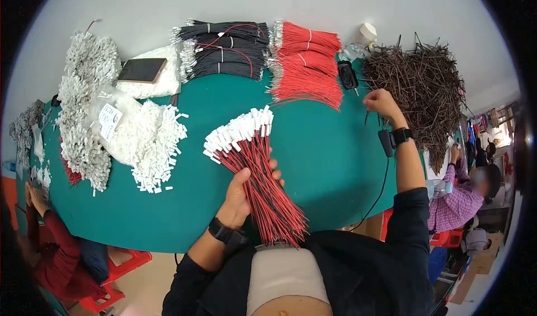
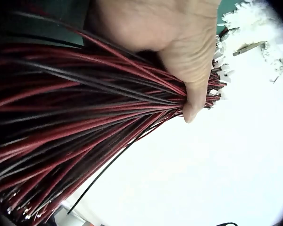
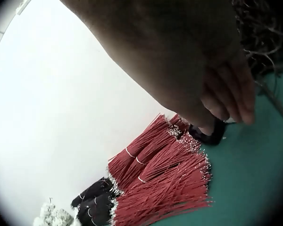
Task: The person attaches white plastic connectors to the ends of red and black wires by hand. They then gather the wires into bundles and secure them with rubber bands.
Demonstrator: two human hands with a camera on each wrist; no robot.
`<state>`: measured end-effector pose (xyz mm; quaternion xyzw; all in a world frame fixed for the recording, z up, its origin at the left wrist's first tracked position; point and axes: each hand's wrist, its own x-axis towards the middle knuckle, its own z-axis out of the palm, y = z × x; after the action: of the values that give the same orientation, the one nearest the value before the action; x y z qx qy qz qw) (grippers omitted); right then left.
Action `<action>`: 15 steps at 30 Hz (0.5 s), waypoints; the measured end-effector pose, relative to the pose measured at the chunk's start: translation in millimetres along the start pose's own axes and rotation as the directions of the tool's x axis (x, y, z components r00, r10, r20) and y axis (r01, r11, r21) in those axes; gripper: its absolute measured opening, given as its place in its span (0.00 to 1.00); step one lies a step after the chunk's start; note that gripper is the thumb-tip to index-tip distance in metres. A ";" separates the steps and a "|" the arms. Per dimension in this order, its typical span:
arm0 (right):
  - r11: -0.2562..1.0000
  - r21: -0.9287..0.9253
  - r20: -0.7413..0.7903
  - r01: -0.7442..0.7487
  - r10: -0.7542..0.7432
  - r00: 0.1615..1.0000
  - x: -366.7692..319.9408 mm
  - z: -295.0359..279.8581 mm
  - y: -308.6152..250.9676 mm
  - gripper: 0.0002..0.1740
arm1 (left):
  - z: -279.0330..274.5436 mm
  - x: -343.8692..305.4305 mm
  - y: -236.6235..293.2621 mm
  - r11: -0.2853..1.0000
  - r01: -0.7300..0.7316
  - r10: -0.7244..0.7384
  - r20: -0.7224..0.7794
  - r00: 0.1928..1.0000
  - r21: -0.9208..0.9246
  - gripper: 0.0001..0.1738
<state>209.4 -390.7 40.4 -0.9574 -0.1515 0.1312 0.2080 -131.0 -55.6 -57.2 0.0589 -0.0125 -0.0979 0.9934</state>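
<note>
My left hand (image 1: 239, 195) grips a thick bundle of red and black wires (image 1: 268, 195) around its middle, white connectors (image 1: 240, 131) fanned at the upper end. In the left wrist view the thumb of that hand (image 2: 179, 42) presses across the wires (image 2: 85, 103) just below the connectors. My right hand (image 1: 385, 104) hovers by the left edge of a pile of dark brown strips (image 1: 417, 86). Its fingers are loosely bent, apart from the thumb in the right wrist view (image 3: 221, 84), with nothing visible between them. One dark strip (image 3: 276, 102) lies close by.
Black wire bundles (image 1: 224, 55) and red ones (image 1: 306, 64) lie along the far side of the green table (image 1: 324, 165). Loose white connectors (image 1: 154, 148), a phone (image 1: 142, 69) and a grey-white heap (image 1: 84, 109) are at left. A black object (image 1: 347, 75) sits near my right hand. People sit at both sides.
</note>
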 end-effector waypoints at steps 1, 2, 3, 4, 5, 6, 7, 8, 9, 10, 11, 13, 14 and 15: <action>0.996 0.076 0.015 -0.056 0.055 0.998 10.3 7.5 12.7 0.16 | 0.1 -0.4 -0.1 1.000 -0.009 0.009 -0.011 1.000 0.001 0.47; 0.995 0.079 0.008 -0.056 0.056 0.998 18.3 12.2 13.5 0.16 | 0.7 -0.4 -0.2 1.000 -0.020 0.020 -0.021 1.000 0.001 0.47; 0.969 0.205 -0.005 -0.139 0.143 0.990 28.1 16.7 12.9 0.21 | 3.3 -0.7 0.1 0.996 -0.031 0.035 -0.050 0.998 0.083 0.50; 0.921 0.328 -0.008 -0.211 0.226 0.974 38.6 21.4 11.5 0.26 | 3.8 -1.0 0.1 0.996 -0.033 0.037 -0.044 0.998 0.088 0.50; 0.903 0.342 -0.025 -0.259 0.285 0.958 49.8 28.0 9.3 0.33 | 3.9 -1.4 0.3 0.995 -0.033 0.038 -0.052 0.998 0.093 0.49; 0.878 0.418 -0.093 -0.233 0.297 0.950 55.8 36.8 8.7 0.28 | 3.6 -1.7 0.9 0.995 -0.033 0.039 -0.059 0.997 0.099 0.49; 0.843 0.485 -0.110 -0.232 0.322 0.940 63.5 42.9 9.3 0.25 | 0.4 -1.3 0.1 0.995 -0.042 0.047 -0.044 0.998 0.090 0.49; 0.805 0.548 -0.125 -0.229 0.350 0.929 73.2 51.0 14.0 0.22 | 0.3 -2.9 0.3 0.994 -0.046 0.049 -0.035 0.998 0.096 0.49; 0.725 0.644 -0.078 -0.244 0.379 0.922 88.7 59.8 25.9 0.14 | 0.7 -1.6 1.8 0.994 -0.050 0.055 -0.048 0.997 0.100 0.48; 0.726 0.644 -0.082 -0.241 0.380 0.921 91.2 58.2 29.9 0.14 | 1.2 -2.3 1.9 0.994 -0.050 0.058 -0.073 0.996 0.099 0.48; 0.708 0.658 -0.061 -0.256 0.390 0.919 92.5 56.6 34.7 0.12 | 2.3 -2.4 2.2 0.994 -0.053 0.060 -0.076 0.995 0.097 0.48; 0.651 0.708 -0.043 -0.273 0.425 0.904 93.6 48.9 38.0 0.07 | 2.6 -2.1 2.8 0.994 -0.054 0.061 -0.078 0.995 0.095 0.48; 0.652 0.707 -0.041 -0.275 0.426 0.904 92.3 38.9 37.6 0.07 | 2.5 -2.5 3.1 0.994 -0.056 0.064 -0.082 0.995 0.094 0.48; 0.610 0.762 -0.051 -0.217 0.391 0.919 89.5 26.1 38.8 0.07 | 3.5 -3.2 3.1 0.994 -0.055 0.063 -0.086 0.994 0.091 0.48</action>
<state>292.7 -384.1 -16.4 -0.8082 0.1041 0.1119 0.5688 -133.6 -52.3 -53.5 0.1065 0.0257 -0.0653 0.9918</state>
